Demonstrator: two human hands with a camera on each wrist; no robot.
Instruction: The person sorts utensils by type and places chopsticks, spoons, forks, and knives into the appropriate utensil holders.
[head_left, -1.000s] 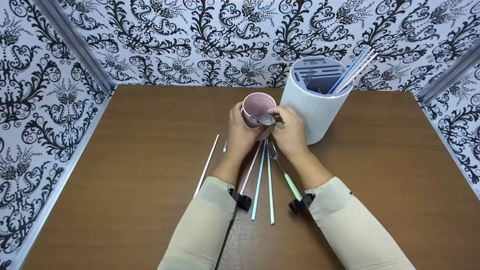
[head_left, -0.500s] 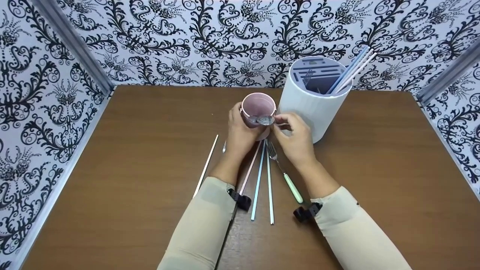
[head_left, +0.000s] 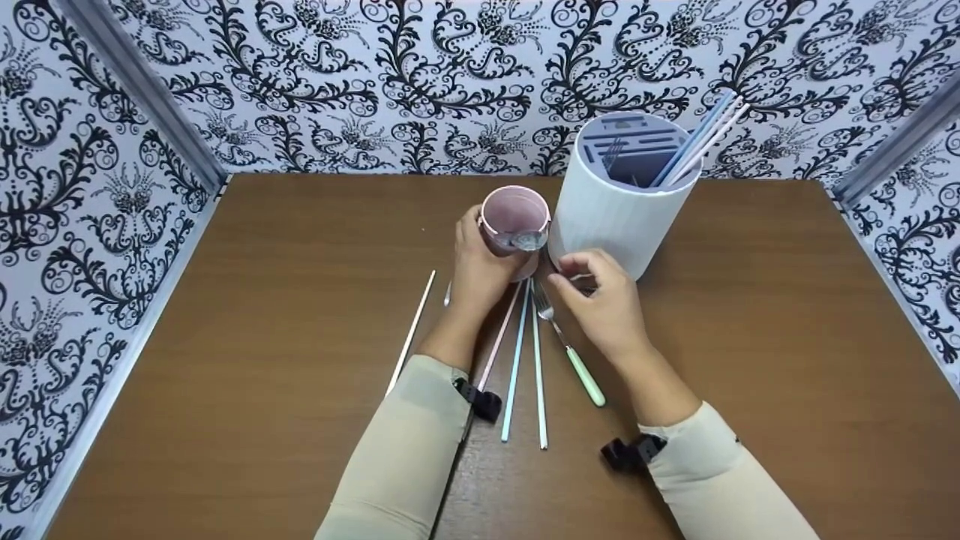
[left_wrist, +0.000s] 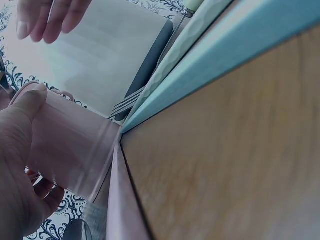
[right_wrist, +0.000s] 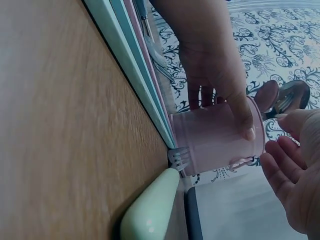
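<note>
Altogether, two hands (head_left: pixel 481 264) (head_left: pixel 606 296), one pink cup (head_left: pixel 514 207), one holder (head_left: pixel 622 217), four loose chopsticks (head_left: pixel 410 334) (head_left: pixel 500 337) (head_left: pixel 517 360) (head_left: pixel 539 367)

Beige sleeves (head_left: pixel 409 450), black wrist cameras (head_left: pixel 489 407)

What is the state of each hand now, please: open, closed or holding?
Left hand: holding the pink cup.
Right hand: open, fingers loosely curved, holding nothing.
</note>
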